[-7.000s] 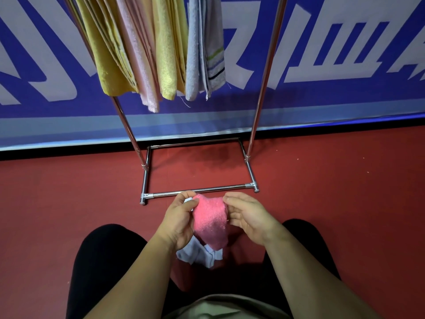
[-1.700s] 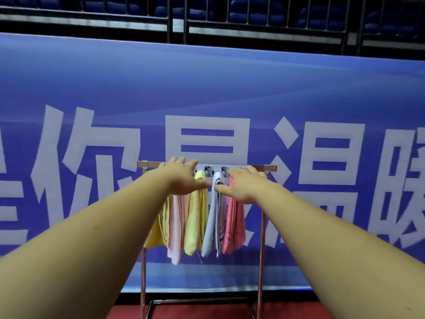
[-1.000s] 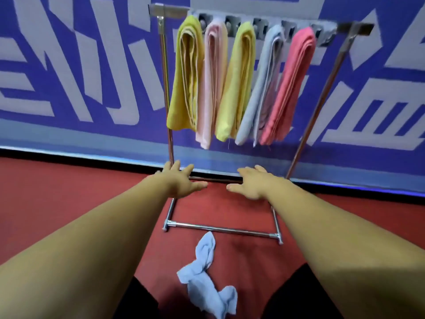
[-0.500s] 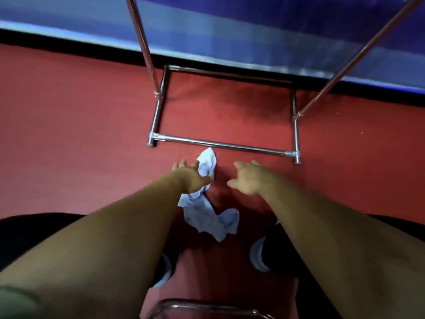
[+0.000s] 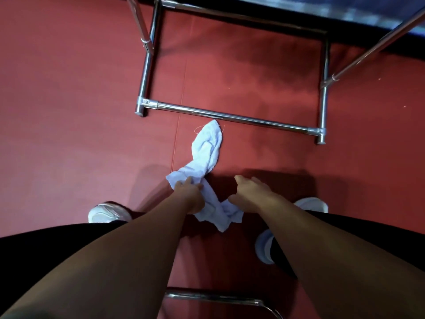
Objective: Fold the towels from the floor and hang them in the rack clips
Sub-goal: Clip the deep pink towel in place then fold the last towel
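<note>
A crumpled light blue towel (image 5: 207,148) lies on the red floor just in front of the chrome rack's base bar (image 5: 232,117). My left hand (image 5: 189,192) is down on the towel's middle, with fingers and thumb closing round a fold of it. My right hand (image 5: 250,194) hovers beside the towel's near end with relaxed, spread fingers and holds nothing. The rack's top rail, its clips and the hung towels are out of view; only the base and two slanting uprights (image 5: 368,51) show.
My white shoes (image 5: 105,214) (image 5: 311,203) stand on either side of the towel, with my dark trouser legs behind them. A curved chrome tube (image 5: 213,297) sits low between my legs. A dark skirting and blue banner edge (image 5: 345,10) run behind the rack.
My view has dropped from the hung towels to the floor. Both hands came down, and my left hand now takes hold of the blue towel it only touched before.
</note>
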`<state>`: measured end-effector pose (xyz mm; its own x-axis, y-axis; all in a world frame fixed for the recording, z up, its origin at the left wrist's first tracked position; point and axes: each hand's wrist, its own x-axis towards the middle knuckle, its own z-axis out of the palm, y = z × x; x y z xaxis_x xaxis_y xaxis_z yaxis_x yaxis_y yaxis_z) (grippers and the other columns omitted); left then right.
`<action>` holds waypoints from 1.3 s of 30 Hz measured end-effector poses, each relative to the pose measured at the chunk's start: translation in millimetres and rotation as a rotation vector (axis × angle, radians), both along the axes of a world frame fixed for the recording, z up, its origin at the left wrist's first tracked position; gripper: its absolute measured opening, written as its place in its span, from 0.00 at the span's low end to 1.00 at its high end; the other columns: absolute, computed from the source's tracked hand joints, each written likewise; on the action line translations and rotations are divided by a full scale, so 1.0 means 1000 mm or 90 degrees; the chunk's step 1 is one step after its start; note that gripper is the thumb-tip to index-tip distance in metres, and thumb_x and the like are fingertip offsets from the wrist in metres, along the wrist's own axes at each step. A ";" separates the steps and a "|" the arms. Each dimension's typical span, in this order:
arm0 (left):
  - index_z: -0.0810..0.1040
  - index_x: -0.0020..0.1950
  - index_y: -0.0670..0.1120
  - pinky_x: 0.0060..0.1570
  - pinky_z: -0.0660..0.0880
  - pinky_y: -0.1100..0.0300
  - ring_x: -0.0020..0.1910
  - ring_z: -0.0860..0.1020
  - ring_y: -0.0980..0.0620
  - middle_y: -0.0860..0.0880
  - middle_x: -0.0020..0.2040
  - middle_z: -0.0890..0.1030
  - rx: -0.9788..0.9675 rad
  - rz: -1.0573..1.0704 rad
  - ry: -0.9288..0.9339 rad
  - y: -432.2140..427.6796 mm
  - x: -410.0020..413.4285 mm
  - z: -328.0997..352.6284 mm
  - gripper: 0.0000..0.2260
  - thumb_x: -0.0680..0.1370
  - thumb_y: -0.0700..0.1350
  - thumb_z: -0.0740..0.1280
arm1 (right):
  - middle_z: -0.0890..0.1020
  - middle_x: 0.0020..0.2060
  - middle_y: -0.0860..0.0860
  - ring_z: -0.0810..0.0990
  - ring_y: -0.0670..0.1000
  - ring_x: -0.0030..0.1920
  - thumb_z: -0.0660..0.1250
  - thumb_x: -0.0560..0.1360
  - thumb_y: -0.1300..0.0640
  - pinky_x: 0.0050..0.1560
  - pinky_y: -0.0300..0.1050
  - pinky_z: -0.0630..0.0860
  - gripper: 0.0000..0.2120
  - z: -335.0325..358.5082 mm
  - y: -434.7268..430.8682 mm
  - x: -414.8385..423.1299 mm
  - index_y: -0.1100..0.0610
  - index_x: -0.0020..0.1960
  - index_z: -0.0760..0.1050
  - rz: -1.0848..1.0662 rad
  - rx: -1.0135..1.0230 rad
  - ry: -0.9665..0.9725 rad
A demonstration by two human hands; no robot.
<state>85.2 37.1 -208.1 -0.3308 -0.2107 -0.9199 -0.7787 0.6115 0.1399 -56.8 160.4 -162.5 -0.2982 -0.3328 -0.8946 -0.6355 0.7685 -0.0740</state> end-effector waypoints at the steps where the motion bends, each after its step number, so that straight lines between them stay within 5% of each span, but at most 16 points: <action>1: 0.61 0.84 0.48 0.80 0.57 0.48 0.83 0.59 0.40 0.43 0.84 0.58 -0.016 -0.012 0.001 0.003 0.000 -0.003 0.31 0.83 0.48 0.68 | 0.69 0.78 0.57 0.63 0.60 0.79 0.64 0.82 0.45 0.77 0.57 0.63 0.33 0.000 0.001 0.001 0.55 0.82 0.59 -0.008 -0.002 -0.004; 6: 0.79 0.71 0.48 0.69 0.74 0.54 0.68 0.79 0.44 0.45 0.68 0.81 -0.069 0.116 0.072 -0.007 -0.006 -0.002 0.18 0.82 0.45 0.67 | 0.71 0.75 0.61 0.68 0.61 0.76 0.65 0.81 0.46 0.75 0.56 0.67 0.32 0.000 0.003 0.000 0.56 0.81 0.61 -0.057 0.002 -0.025; 9: 0.82 0.68 0.46 0.68 0.73 0.54 0.67 0.80 0.43 0.44 0.67 0.83 -0.072 0.248 0.166 -0.018 -0.016 0.011 0.15 0.82 0.44 0.66 | 0.76 0.72 0.59 0.75 0.59 0.71 0.67 0.80 0.48 0.69 0.51 0.73 0.28 0.004 -0.002 0.001 0.57 0.77 0.69 -0.091 -0.033 -0.048; 13: 0.83 0.48 0.47 0.51 0.77 0.57 0.49 0.84 0.44 0.48 0.44 0.85 -0.031 0.474 0.325 -0.023 -0.046 0.050 0.05 0.80 0.41 0.68 | 0.77 0.74 0.54 0.76 0.55 0.72 0.72 0.79 0.47 0.69 0.45 0.72 0.29 0.026 -0.009 0.005 0.56 0.77 0.72 -0.201 -0.134 -0.065; 15: 0.81 0.45 0.50 0.49 0.76 0.59 0.44 0.81 0.49 0.53 0.40 0.82 0.040 0.524 0.364 -0.023 -0.060 0.083 0.07 0.81 0.39 0.68 | 0.81 0.69 0.52 0.79 0.53 0.69 0.74 0.76 0.44 0.70 0.50 0.74 0.28 0.047 -0.010 0.003 0.55 0.72 0.77 -0.287 -0.213 -0.065; 19: 0.78 0.45 0.49 0.46 0.78 0.56 0.39 0.79 0.48 0.50 0.39 0.82 0.076 0.456 0.453 -0.018 -0.080 0.159 0.08 0.77 0.35 0.67 | 0.88 0.47 0.51 0.86 0.53 0.49 0.76 0.68 0.42 0.55 0.57 0.81 0.19 0.101 -0.008 -0.009 0.55 0.51 0.82 -0.359 -0.337 -0.080; 24: 0.80 0.42 0.46 0.47 0.83 0.40 0.39 0.80 0.44 0.42 0.39 0.81 0.147 0.532 0.541 -0.002 -0.092 0.269 0.12 0.75 0.29 0.64 | 0.89 0.47 0.51 0.88 0.51 0.49 0.79 0.66 0.47 0.54 0.50 0.82 0.18 0.192 0.004 -0.010 0.54 0.52 0.85 -0.426 -0.481 -0.115; 28: 0.79 0.45 0.42 0.35 0.80 0.56 0.36 0.80 0.45 0.41 0.39 0.80 0.217 0.530 0.640 0.022 -0.096 0.370 0.11 0.78 0.28 0.63 | 0.87 0.39 0.52 0.83 0.50 0.38 0.73 0.73 0.54 0.40 0.44 0.77 0.05 0.276 0.024 -0.007 0.56 0.46 0.84 -0.466 -0.603 0.008; 31: 0.81 0.46 0.41 0.42 0.83 0.53 0.40 0.81 0.45 0.42 0.40 0.81 0.226 0.497 0.741 0.038 -0.093 0.450 0.07 0.74 0.32 0.66 | 0.80 0.33 0.52 0.76 0.54 0.35 0.67 0.72 0.61 0.35 0.47 0.70 0.03 0.344 0.041 -0.014 0.56 0.39 0.77 -0.431 -0.656 0.127; 34: 0.82 0.47 0.46 0.50 0.84 0.49 0.42 0.83 0.46 0.44 0.42 0.84 0.141 0.421 0.850 0.051 -0.085 0.526 0.14 0.64 0.38 0.66 | 0.74 0.30 0.50 0.72 0.54 0.36 0.65 0.74 0.64 0.33 0.47 0.65 0.12 0.413 0.064 -0.021 0.55 0.34 0.69 -0.383 -0.699 0.233; 39: 0.84 0.42 0.43 0.49 0.85 0.44 0.42 0.86 0.47 0.44 0.40 0.87 -0.111 0.271 0.985 0.068 -0.069 0.638 0.08 0.68 0.35 0.67 | 0.79 0.33 0.50 0.78 0.57 0.40 0.66 0.74 0.60 0.34 0.48 0.68 0.08 0.505 0.111 -0.027 0.56 0.36 0.73 -0.329 -0.720 0.360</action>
